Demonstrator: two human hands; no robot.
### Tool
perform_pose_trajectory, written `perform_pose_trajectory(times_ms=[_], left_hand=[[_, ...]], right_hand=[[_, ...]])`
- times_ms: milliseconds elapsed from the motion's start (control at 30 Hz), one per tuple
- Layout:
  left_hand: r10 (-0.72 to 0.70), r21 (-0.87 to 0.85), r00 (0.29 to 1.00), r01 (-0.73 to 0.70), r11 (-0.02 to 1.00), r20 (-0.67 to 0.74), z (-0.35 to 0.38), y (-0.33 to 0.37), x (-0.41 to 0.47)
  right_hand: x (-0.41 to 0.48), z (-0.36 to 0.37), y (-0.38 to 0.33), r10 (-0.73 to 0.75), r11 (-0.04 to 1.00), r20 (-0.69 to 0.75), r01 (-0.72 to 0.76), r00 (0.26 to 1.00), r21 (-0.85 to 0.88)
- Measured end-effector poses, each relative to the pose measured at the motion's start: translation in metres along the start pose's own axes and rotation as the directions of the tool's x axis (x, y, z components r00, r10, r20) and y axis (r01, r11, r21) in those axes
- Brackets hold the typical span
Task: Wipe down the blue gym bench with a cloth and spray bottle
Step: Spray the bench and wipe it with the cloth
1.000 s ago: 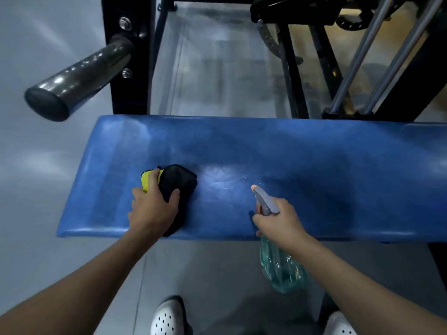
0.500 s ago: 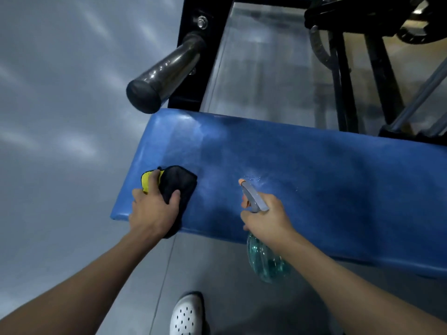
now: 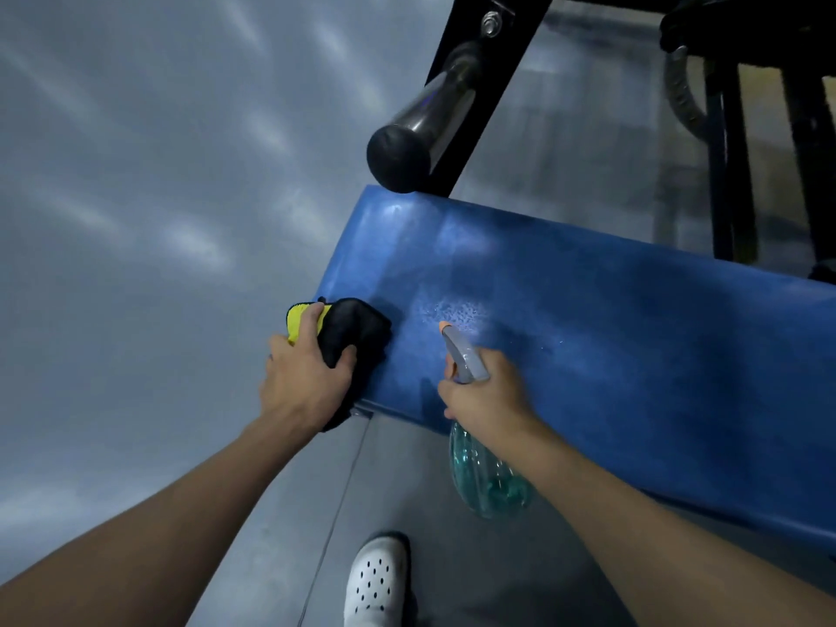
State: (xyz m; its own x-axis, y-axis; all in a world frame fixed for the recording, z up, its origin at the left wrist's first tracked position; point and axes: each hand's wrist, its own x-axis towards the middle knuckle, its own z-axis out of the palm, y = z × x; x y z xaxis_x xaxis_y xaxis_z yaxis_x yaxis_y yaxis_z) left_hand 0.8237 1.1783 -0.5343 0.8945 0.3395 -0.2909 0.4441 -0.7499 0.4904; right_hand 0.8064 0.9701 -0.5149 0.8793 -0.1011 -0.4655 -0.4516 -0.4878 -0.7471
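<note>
Bench (image 3: 610, 332) in blue padding, slanting from the upper middle down to the right edge of the view. Left hand (image 3: 303, 382) clenched around a black cloth (image 3: 357, 330) with a yellow edge, fingers over the yellow part, thumb on the bundle's right side; pressing it onto the bench's left end, right at the near corner, part of the cloth hanging past the edge below the palm. Right hand (image 3: 491, 395) wrapped around the neck of a spray bottle (image 3: 488, 481), just beside the cloth hand, above the bench's near edge, a fingertip showing at the trigger. Grey trigger head (image 3: 466, 362) pointing away from the person and down at the pad, orange nozzle tip (image 3: 444, 328) just above the surface. Clear green-tinted bottle body hanging below the hand, in front of the bench's near side. Patch of fine droplets (image 3: 457, 310) on the padding just beyond the nozzle, to the right of the cloth. Behind the bench's far left corner, a black frame upright (image 3: 520, 47) carrying a shiny metal peg (image 3: 434, 110) with a black end cap, jutting toward the camera above that corner. More black frame members (image 3: 728, 174) at the upper right, blurred. Grey floor (image 3: 135, 219) with streaked reflections on the left. 1 white perforated clog (image 3: 375, 581) on the floor at the bottom, between the 2 forearms.
</note>
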Motion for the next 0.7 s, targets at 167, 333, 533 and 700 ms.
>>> perform_pose_trajectory(times_ms=[167,333,533,700], left_hand=[[0.017,0.009,1.000,-0.017,1.000,-0.019,-0.009,-0.017,-0.001],[0.059,0.024,0.998,-0.058,0.998,-0.026,-0.017,-0.024,-0.013],[0.123,0.038,0.992,-0.122,0.992,-0.033,-0.028,-0.008,-0.028],[0.256,0.053,0.967,-0.255,0.965,-0.003,-0.042,0.034,-0.057]], right_hand=[[0.001,0.018,-0.014,0.035,0.998,0.037,-0.033,0.999,-0.061],[-0.001,0.024,-0.019,0.023,0.997,0.075,-0.029,0.997,0.077],[-0.026,0.000,-0.024,-0.097,0.960,0.154,0.051,0.983,0.275],[-0.053,-0.051,-0.026,-0.119,0.944,0.097,0.082,0.988,0.318]])
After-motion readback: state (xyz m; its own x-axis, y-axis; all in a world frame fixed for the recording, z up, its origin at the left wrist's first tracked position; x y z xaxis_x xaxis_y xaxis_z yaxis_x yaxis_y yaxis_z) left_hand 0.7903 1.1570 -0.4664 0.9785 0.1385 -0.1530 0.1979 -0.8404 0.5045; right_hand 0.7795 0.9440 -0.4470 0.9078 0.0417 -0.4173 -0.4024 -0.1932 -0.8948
